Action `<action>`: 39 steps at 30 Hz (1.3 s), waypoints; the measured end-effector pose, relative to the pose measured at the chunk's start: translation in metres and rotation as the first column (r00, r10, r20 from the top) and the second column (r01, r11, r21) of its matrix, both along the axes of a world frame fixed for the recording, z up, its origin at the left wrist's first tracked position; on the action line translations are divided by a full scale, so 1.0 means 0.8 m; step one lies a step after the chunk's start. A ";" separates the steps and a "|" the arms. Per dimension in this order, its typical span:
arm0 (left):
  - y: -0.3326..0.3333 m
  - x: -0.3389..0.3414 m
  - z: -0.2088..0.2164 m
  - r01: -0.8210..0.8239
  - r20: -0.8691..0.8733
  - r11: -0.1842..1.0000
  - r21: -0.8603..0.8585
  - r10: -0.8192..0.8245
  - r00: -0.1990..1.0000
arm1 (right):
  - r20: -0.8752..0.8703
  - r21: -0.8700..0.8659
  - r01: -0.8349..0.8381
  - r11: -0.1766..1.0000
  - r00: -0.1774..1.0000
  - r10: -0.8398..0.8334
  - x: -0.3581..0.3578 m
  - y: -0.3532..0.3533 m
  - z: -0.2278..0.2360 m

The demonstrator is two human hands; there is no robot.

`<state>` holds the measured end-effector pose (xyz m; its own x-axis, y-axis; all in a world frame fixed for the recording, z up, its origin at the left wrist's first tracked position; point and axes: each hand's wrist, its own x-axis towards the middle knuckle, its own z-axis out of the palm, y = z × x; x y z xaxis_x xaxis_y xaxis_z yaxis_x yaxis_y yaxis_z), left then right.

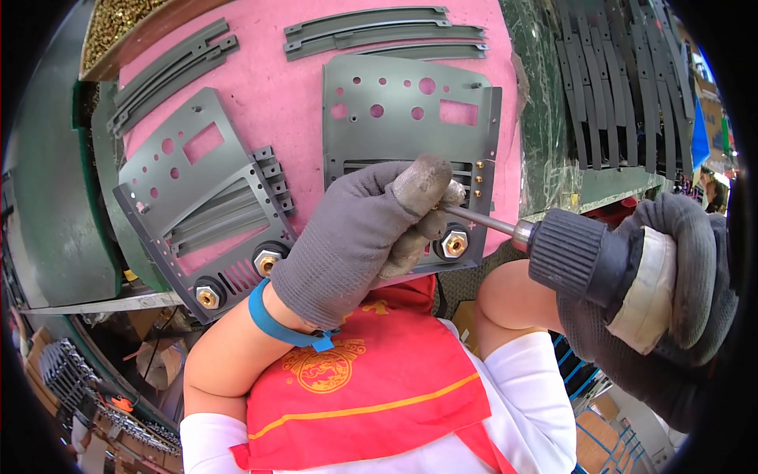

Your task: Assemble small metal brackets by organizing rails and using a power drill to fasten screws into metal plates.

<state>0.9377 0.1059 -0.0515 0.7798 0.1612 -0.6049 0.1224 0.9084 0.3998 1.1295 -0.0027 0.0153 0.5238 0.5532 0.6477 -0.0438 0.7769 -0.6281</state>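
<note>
My right hand (695, 276), in a dark grey glove, is wrapped round a power drill (572, 257) with a black ribbed collar and pale tape on its body. Its long metal bit (485, 220) points left. At the bit's tip, the gloved thumb and fingers of my left hand (371, 213) are pinched together; what they hold is mostly hidden. Beneath that hand lies a grey metal panel (395, 142) with round holes, a rectangular cut-out and small brass screws (479, 179) along its right side. A hex-nut fitting with a brass centre (454, 244) sits at its near corner.
A second grey panel (189, 189) with two such fittings lies tilted at left. Grey metal strips (387, 31) rest behind on the pink mat (268, 103). A box of small brass parts (118, 31) stands far left. More dark strips (616, 87) are laid out at right.
</note>
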 end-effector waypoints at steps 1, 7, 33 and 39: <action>-0.001 0.000 0.000 -0.012 0.011 1.000 -0.024 0.012 1.000 | -0.002 0.002 -0.001 1.000 1.000 0.001 0.000 0.000 0.000; -0.005 0.002 -0.005 -0.057 0.145 0.991 -0.117 0.074 0.987 | -0.002 0.011 0.003 1.000 1.000 -0.003 -0.006 -0.001 0.000; -0.052 -0.034 -0.016 0.217 -0.345 -0.478 0.851 -0.200 0.917 | 0.098 -0.210 0.039 0.977 0.995 -0.019 0.037 -0.046 -0.029; -0.061 -0.026 -0.026 0.135 -0.318 -0.481 0.866 -0.322 0.892 | 0.096 -0.254 0.035 0.967 0.995 -0.011 0.043 -0.052 -0.036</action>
